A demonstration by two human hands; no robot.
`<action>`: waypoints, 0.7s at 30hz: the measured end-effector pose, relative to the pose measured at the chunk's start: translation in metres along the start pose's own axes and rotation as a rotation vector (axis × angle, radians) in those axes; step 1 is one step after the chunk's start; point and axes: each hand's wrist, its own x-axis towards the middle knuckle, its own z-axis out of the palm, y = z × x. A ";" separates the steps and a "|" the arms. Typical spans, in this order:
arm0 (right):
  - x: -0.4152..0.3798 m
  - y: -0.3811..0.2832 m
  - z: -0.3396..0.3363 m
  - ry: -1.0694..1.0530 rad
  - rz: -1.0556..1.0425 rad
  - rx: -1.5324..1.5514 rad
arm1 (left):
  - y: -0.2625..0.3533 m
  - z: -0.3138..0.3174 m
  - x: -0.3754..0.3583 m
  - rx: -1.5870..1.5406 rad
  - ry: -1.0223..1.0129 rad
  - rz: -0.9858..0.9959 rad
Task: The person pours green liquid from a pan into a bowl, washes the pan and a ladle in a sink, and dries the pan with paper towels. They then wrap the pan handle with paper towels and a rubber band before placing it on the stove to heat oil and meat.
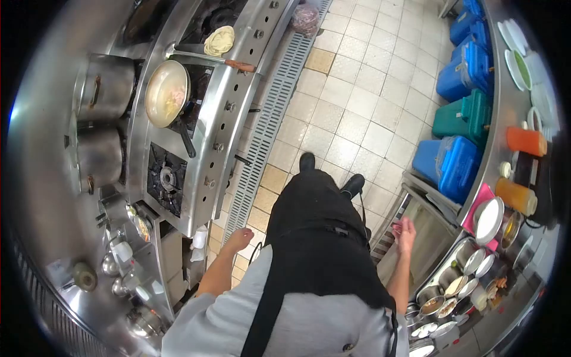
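My left hand (241, 239) hangs in the air beside my apron, over the floor near the stove's front. Its fingers look loosely curled together, and nothing shows in them. On the other side, my right hand (404, 234) is raised near the steel counter with fingers bent and a little apart, holding nothing visible. A frying pan (160, 89) with small pinkish and yellow pieces in it rests on a burner, its black handle (185, 140) towards the stove's front edge. Behind it lies a wooden-handled ladle (238, 64), with a crumpled cloth (219, 41) next to it.
Two tall pots (101, 156) stand behind the burners. A floor drain grate (262, 143) runs along the stove (205, 190). Blue bins (449, 163) and a green bin (461, 116) line the right. Metal food containers (431, 300), an orange bottle (523, 141) and plates (517, 69) crowd the counter.
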 end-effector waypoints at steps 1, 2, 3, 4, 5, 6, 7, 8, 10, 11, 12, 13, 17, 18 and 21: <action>0.006 -0.008 -0.004 0.036 -0.013 -0.006 | 0.030 -0.012 0.008 0.044 -0.014 0.004; 0.011 -0.017 -0.007 0.035 -0.004 -0.012 | 0.055 -0.025 0.024 0.089 -0.031 0.009; 0.016 -0.026 -0.007 0.070 -0.033 -0.020 | 0.065 -0.033 0.052 0.105 -0.003 0.042; 0.018 -0.029 -0.004 0.108 -0.055 -0.028 | 0.072 -0.043 0.081 0.126 0.020 0.072; 0.019 -0.028 0.001 0.116 -0.037 -0.033 | 0.091 -0.057 0.111 0.151 0.018 0.071; 0.023 -0.025 0.007 0.176 -0.051 0.002 | 0.113 -0.068 0.142 0.175 0.015 0.071; 0.027 -0.022 0.016 0.238 -0.065 0.039 | 0.128 -0.074 0.173 0.094 0.097 0.107; 0.025 -0.025 0.038 0.293 -0.096 0.074 | 0.141 -0.077 0.209 0.012 0.178 0.144; 0.029 -0.030 0.093 0.342 -0.085 0.102 | 0.151 -0.074 0.298 -0.185 0.130 -0.020; 0.029 -0.025 0.122 0.382 -0.086 0.125 | 0.165 -0.076 0.329 -0.358 0.094 -0.089; 0.035 -0.016 0.152 0.383 -0.081 0.123 | 0.183 -0.078 0.357 -0.532 0.065 -0.164; 0.043 -0.001 0.180 0.400 -0.039 0.109 | 0.187 -0.075 0.389 -0.629 0.030 -0.207; 0.073 0.046 0.304 0.115 -0.039 0.071 | 0.190 -0.064 0.498 -0.832 0.058 -0.310; 0.080 0.054 0.330 0.060 -0.026 0.055 | 0.178 -0.064 0.527 -0.861 0.024 -0.316; 0.099 0.073 0.388 -0.087 -0.016 0.045 | 0.163 -0.056 0.597 -0.916 0.069 -0.375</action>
